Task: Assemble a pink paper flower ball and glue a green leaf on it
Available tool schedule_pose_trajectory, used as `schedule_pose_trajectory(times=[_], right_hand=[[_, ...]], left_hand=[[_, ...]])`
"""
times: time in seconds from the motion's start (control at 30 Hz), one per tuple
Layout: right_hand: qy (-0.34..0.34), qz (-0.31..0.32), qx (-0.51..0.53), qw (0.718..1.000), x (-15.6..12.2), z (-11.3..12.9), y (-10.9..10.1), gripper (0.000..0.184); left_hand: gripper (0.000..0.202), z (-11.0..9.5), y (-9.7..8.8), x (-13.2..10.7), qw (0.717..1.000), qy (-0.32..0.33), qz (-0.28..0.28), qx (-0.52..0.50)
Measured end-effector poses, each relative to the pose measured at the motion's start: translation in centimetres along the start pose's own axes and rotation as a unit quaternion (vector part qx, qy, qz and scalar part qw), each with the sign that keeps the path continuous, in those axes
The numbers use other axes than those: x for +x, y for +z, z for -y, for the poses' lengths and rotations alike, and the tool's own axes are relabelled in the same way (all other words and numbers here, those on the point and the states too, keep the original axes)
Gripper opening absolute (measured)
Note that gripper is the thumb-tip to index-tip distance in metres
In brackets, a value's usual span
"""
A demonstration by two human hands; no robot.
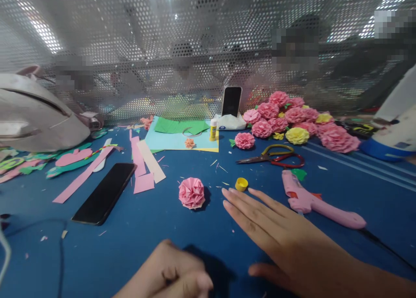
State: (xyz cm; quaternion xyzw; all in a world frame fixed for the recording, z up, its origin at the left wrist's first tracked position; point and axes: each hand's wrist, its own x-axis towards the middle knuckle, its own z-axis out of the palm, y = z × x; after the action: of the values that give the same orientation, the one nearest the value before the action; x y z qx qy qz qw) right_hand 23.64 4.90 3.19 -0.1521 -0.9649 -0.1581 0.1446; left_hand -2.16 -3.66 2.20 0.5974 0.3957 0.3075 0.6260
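Our right hand lies open, palm down on the table at lower centre, fingertips near a pink flower and a cap. Our left hand is fisted at the bottom edge. The flower looks crushable, so light fingertips suit it.

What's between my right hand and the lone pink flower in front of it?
Nothing visible. Only bare blue table lies between the right hand and the flower. The yellow cap sits just past the fingertips, off that line.
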Motion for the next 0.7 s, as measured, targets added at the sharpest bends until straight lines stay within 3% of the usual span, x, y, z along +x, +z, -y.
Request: schedule_pose_trajectory(times=[0.1,0.2,0.3,0.4,0.5,0.53,0.63,0.7], right_hand=[[-0.003,0.002,0.006,1.000,0.2,0.5,0.0,0.069],[-0.006,-0.007,0.001,1.000,0.4,0.7,-0.3,0.065],[-0.014,-0.009,-0.009,1.000,0.5,0.7,-0.8,0.067],[0.028,-0.018,-0.025,0.999,0.6,0.8,-1.7,0.064],[0.051,-0.053,-0.014,0.997,1.3,1.1,-2.5,0.063],[0.018,-0.072,-0.006,0.997,1.7,1.1,-2.7,0.061],[-0.175,-0.079,0.028,0.981,3.0,0.3,-2.6,0.045],[-0.160,-0.055,0.059,0.984,3.4,-1.0,-2.4,0.044]], left_hand=[[0.041,-1.4,0.1,0.2,0.993,0.065,-0.074,-0.065],[0.035,-2.6,-0.3,0.8,0.982,0.134,-0.119,-0.064],[0.055,-2.9,-0.6,1.5,0.965,0.143,-0.089,-0.202],[0.080,-2.6,-0.5,2.1,0.930,0.142,-0.057,-0.334],[0.084,-2.4,0.3,2.4,0.904,0.128,-0.026,-0.408],[0.079,-2.3,0.7,2.5,0.898,0.113,-0.017,-0.426],[0.047,-2.2,2.1,2.6,0.887,0.042,0.007,-0.460],[0.040,-1.9,2.7,2.5,0.882,0.014,0.021,-0.470]])
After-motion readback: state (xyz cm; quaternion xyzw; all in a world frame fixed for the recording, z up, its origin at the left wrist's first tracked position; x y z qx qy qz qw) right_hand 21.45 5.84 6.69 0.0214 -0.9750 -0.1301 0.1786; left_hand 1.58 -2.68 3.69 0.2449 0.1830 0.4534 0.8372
